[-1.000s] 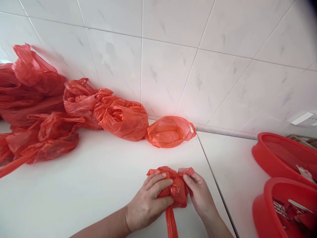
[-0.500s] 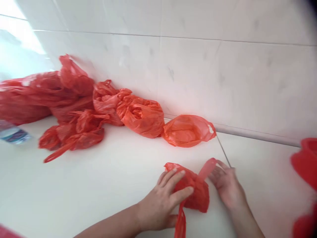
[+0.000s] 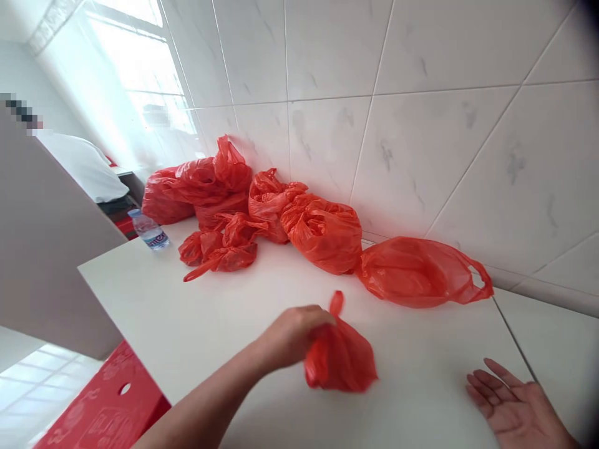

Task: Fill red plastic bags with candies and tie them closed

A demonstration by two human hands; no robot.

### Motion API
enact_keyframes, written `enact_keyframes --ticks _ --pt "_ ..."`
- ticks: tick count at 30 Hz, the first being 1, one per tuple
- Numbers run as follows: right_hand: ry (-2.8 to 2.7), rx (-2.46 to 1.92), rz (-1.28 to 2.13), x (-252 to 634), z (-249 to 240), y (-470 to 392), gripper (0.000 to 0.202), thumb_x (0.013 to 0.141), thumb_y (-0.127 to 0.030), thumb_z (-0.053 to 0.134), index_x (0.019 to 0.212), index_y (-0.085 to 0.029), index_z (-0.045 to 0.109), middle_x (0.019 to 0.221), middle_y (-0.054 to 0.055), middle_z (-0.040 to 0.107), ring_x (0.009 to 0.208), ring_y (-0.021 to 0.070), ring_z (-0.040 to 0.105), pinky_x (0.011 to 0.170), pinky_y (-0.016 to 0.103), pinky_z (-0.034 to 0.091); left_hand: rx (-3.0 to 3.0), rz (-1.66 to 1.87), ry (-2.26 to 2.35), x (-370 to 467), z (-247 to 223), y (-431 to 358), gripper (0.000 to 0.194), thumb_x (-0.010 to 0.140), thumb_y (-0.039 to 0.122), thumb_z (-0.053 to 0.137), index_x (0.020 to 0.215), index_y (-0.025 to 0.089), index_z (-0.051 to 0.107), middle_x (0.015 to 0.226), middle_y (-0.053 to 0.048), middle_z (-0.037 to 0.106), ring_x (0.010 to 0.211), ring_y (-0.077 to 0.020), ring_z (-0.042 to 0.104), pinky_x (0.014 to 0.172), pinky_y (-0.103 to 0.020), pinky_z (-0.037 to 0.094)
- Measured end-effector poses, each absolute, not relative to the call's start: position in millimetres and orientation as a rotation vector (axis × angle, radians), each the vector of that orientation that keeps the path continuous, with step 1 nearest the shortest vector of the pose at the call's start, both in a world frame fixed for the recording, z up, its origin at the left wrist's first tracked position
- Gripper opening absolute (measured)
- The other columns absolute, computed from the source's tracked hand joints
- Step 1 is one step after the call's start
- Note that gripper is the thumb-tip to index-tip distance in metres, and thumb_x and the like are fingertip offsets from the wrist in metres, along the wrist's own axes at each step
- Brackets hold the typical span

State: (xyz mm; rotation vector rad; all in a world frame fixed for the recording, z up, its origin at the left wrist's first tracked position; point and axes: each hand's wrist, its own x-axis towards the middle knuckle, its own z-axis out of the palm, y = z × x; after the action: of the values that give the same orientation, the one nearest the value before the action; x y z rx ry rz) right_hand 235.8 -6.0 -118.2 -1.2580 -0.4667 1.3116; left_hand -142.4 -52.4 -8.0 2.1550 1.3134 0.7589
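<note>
My left hand (image 3: 294, 330) is closed around the gathered top of a small red plastic bag (image 3: 346, 362), held over the white table (image 3: 201, 324). One loop handle sticks up beyond my fingers, and what the bag contains is hidden. Off to the right, my right hand (image 3: 515, 405) lies palm up with its fingers apart and holds nothing. Behind both hands, a flatter red bag (image 3: 416, 271) rests against the tiled wall, its handle stretched to the right.
Several filled red bags (image 3: 322, 231) line the wall, and a smaller knotted bag (image 3: 224, 246) lies before them. A water bottle (image 3: 150, 231) stands near the table's left edge. Below is a red plastic stool or crate (image 3: 107, 399). A person in a white shirt (image 3: 79, 165) is beyond a partition.
My left hand has gone from resting on the small bag to gripping its top. My right hand has let go of the handle and moved away rightward. The view has turned left.
</note>
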Motion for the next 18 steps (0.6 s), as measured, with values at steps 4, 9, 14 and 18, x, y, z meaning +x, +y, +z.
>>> enact_keyframes --ticks 4,9,14,18 --pt "-0.486 -1.229 1.314 239.5 -128.1 -1.9 0.035 0.071 -0.053 0.065 0.095 -0.028 0.070 0.088 0.009 0.064 0.077 0.0191 0.064 0.065 0.024 0.060 2.038 1.010 1.736 -203.3 8.4 -43.0 0.034 0.075 0.010 0.051 0.106 0.018 0.060 0.096 -0.003 0.065 0.086 -0.0174 0.062 0.078 -0.027 0.048" --pt "-0.483 -1.169 1.395 234.3 -121.9 -6.5 0.048 0.066 -0.049 0.075 0.106 -0.023 0.065 0.086 0.006 0.068 0.081 0.0195 0.065 0.072 0.030 0.060 2.001 1.186 2.288 -241.8 -9.7 -16.0 0.054 0.078 0.022 0.055 0.132 0.022 0.046 0.132 -0.013 0.049 0.120 -0.0328 0.048 0.097 -0.050 0.042" --pt "-0.585 -1.143 1.336 222.3 -110.4 -10.6 0.048 0.070 -0.046 0.076 0.109 -0.021 0.062 0.085 0.003 0.068 0.081 0.0164 0.064 0.070 0.026 0.056 2.314 1.178 1.950 -202.1 -42.8 -5.6 0.043 0.085 0.027 0.056 0.127 0.026 0.049 0.136 -0.013 0.045 0.123 -0.0307 0.047 0.098 -0.051 0.044" --pt "-0.654 -1.194 1.305 215.6 -106.7 -11.8 0.046 0.070 -0.046 0.076 0.105 -0.020 0.062 0.083 0.002 0.066 0.078 0.0155 0.063 0.066 0.025 0.054 2.489 0.929 1.492 -137.4 -49.5 0.5 0.047 0.081 0.016 0.059 0.126 0.028 0.049 0.142 -0.011 0.041 0.129 -0.0285 0.042 0.098 -0.046 0.046"
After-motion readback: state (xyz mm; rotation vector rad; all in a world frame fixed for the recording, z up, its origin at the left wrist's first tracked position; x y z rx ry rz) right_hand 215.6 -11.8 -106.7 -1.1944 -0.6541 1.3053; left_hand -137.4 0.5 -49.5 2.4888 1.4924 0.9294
